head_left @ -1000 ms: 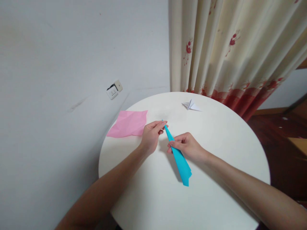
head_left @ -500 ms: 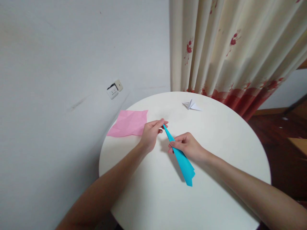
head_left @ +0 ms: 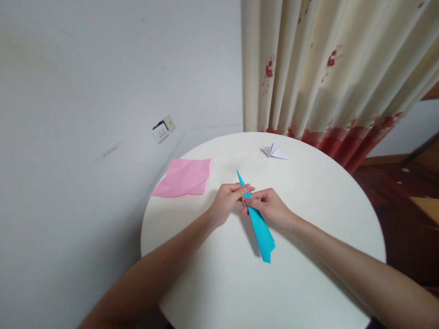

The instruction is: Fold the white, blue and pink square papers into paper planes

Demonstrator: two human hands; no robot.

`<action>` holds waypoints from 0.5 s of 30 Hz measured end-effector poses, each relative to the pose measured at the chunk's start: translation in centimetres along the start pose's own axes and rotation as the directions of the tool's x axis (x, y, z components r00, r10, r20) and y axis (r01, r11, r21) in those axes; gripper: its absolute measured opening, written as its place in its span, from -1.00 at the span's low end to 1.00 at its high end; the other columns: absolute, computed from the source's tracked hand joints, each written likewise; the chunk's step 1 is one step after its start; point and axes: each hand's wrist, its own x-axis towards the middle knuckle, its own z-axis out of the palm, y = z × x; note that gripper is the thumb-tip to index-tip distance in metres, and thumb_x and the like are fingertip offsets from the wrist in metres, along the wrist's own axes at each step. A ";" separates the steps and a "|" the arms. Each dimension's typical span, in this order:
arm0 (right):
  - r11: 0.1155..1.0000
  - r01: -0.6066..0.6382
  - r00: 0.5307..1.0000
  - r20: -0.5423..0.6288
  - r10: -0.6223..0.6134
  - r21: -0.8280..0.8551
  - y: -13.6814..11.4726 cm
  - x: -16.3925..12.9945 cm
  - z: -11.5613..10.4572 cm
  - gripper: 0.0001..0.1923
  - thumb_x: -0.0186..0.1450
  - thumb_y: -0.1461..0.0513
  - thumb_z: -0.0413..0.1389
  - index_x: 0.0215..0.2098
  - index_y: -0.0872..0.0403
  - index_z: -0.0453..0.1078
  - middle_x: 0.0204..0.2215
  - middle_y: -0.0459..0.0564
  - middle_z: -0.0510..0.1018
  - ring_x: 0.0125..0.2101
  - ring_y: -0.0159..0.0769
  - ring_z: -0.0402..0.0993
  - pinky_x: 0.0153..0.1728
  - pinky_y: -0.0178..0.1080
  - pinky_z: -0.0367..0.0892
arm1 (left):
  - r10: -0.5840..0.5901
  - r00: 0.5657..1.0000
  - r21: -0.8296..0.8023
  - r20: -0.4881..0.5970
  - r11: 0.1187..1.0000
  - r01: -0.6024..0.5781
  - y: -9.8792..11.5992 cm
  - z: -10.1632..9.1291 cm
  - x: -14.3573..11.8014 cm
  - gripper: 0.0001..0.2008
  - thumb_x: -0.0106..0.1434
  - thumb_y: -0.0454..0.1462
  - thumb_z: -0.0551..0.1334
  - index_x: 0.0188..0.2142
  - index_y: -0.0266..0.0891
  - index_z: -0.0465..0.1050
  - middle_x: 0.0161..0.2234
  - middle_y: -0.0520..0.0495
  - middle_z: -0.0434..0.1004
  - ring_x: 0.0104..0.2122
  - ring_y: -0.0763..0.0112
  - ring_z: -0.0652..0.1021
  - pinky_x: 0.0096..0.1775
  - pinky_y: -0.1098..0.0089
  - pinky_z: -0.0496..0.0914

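Both hands pinch a folded sheet of blue paper (head_left: 261, 230), long and narrow, with a sharp tip pointing away from me and a wider, stepped end towards me. My left hand (head_left: 226, 201) grips it partway down from the tip, thumb on top. Just below, my right hand (head_left: 269, 206) is closed on the paper's middle, its fingertips close to the left ones. The blue paper is held above the white table, casting a shadow. Fingers cover part of its upper half.
On the round white table (head_left: 212, 278), a creased pink sheet of paper (head_left: 185, 177) lies at the left. A folded white paper piece (head_left: 273, 151) sits near the far edge. Behind stand a wall with a socket (head_left: 160, 132) and a patterned curtain (head_left: 318, 82).
My left hand has slid down the blue paper from its tip towards my right hand, leaving the tip uncovered. The right hand keeps its hold at nearly the same spot.
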 end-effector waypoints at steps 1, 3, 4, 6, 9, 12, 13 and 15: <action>1.000 0.002 1.000 0.002 -0.002 0.001 0.1 0.0 0.0 -0.53 0.18 -0.09 0.23 -0.41 0.18 0.60 -0.44 0.08 0.65 -0.50 -0.32 0.45 -0.41 -0.28 0.32 | 0.012 1.000 0.001 -0.023 1.000 -0.012 0.0 0.1 0.0 -0.62 0.15 -0.02 0.37 -0.28 -0.34 0.64 -0.56 -0.08 0.51 -0.57 0.43 0.43 -0.46 0.38 0.26; 1.000 0.005 1.000 0.002 -0.005 -0.009 0.2 0.0 0.0 -0.53 0.19 -0.09 0.22 -0.41 0.18 0.60 -0.45 0.07 0.64 -0.52 -0.35 0.42 -0.44 -0.30 0.29 | 0.033 0.998 0.006 -0.051 0.999 -0.032 0.1 0.2 -0.1 -0.64 0.15 -0.03 0.37 -0.32 -0.33 0.64 -0.55 -0.08 0.51 -0.57 0.44 0.42 -0.47 0.39 0.25; 1.000 0.005 1.000 0.001 -0.005 -0.018 0.2 0.0 0.0 -0.53 0.19 -0.08 0.23 -0.41 0.19 0.60 -0.46 0.07 0.64 -0.54 -0.37 0.40 -0.47 -0.32 0.26 | 0.042 0.997 0.009 -0.058 0.999 -0.041 0.2 0.3 -0.2 -0.65 0.15 -0.04 0.37 -0.35 -0.33 0.63 -0.55 -0.08 0.51 -0.57 0.45 0.43 -0.47 0.40 0.25; 1.000 -0.001 1.000 -0.002 0.001 -0.008 0.1 0.0 0.0 -0.54 0.18 -0.08 0.24 -0.42 0.19 0.61 -0.49 0.06 0.63 -0.55 -0.38 0.40 -0.48 -0.32 0.25 | 0.051 0.997 0.010 -0.050 0.999 -0.051 0.4 0.5 -0.4 -0.65 0.15 -0.04 0.37 -0.38 -0.34 0.62 -0.55 -0.07 0.49 -0.57 0.46 0.42 -0.48 0.41 0.24; 0.997 -0.017 1.000 0.002 0.017 0.077 -0.2 0.0 0.1 -0.55 0.14 -0.09 0.27 -0.43 0.16 0.61 -0.52 0.06 0.63 -0.50 -0.31 0.48 -0.40 -0.27 0.35 | 0.012 0.998 -0.009 0.057 1.000 -0.011 0.7 0.7 -0.6 -0.62 0.15 -0.02 0.37 -0.30 -0.35 0.62 -0.57 -0.04 0.44 -0.61 0.52 0.37 -0.52 0.44 0.20; 0.992 -0.009 1.000 0.006 0.008 0.127 -0.2 0.1 0.2 -0.55 0.11 -0.10 0.28 -0.45 0.15 0.60 -0.52 0.05 0.63 -0.44 -0.26 0.53 -0.29 -0.21 0.40 | -0.027 0.992 -0.029 0.120 0.999 0.031 0.5 0.8 -0.7 -0.57 0.15 -0.01 0.36 -0.21 -0.36 0.62 -0.58 -0.01 0.41 -0.64 0.57 0.32 -0.56 0.46 0.13; 0.992 -0.009 1.000 0.006 0.008 0.129 -0.2 0.1 0.2 -0.55 0.11 -0.09 0.28 -0.45 0.15 0.60 -0.51 0.06 0.63 -0.43 -0.25 0.54 -0.28 -0.21 0.41 | -0.032 0.994 -0.029 0.103 0.999 0.035 0.4 0.8 -0.7 -0.57 0.16 0.00 0.35 -0.21 -0.37 0.62 -0.61 0.00 0.39 -0.65 0.56 0.31 -0.56 0.46 0.12; 0.991 -0.024 1.000 0.011 0.022 0.132 0.0 0.2 0.3 -0.55 0.13 -0.09 0.27 -0.43 0.16 0.60 -0.49 0.07 0.64 -0.42 -0.24 0.55 -0.27 -0.20 0.42 | -0.032 0.999 -0.019 0.036 0.999 0.033 0.2 0.7 -0.6 -0.58 0.16 -0.01 0.34 -0.25 -0.36 0.63 -0.64 0.00 0.38 -0.64 0.53 0.33 -0.54 0.43 0.15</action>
